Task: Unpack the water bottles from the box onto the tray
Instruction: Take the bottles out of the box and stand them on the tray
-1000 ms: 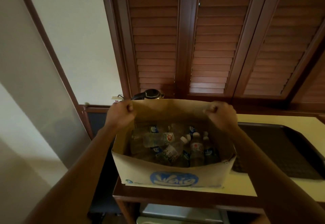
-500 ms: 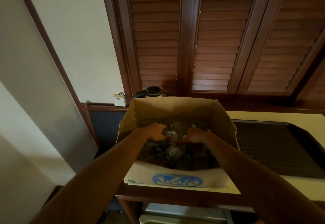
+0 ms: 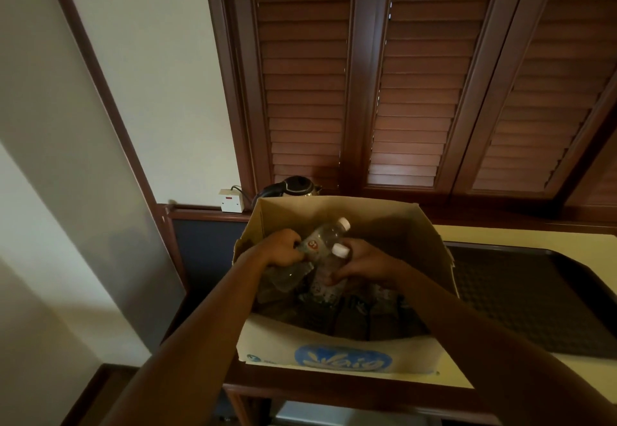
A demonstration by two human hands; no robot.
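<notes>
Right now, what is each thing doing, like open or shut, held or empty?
Box: open at the top, bottles still inside.
Left hand: grips a tilted bottle, cap on.
Right hand: grips another bottle, cap on.
Tray: flat on the counter, nothing showing on it.
Kettle: lid shut.
Shutters: closed.

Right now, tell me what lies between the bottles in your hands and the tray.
In the head view, only the box's right wall stands between the two held bottles and the tray; the hands are inside the box.
</notes>
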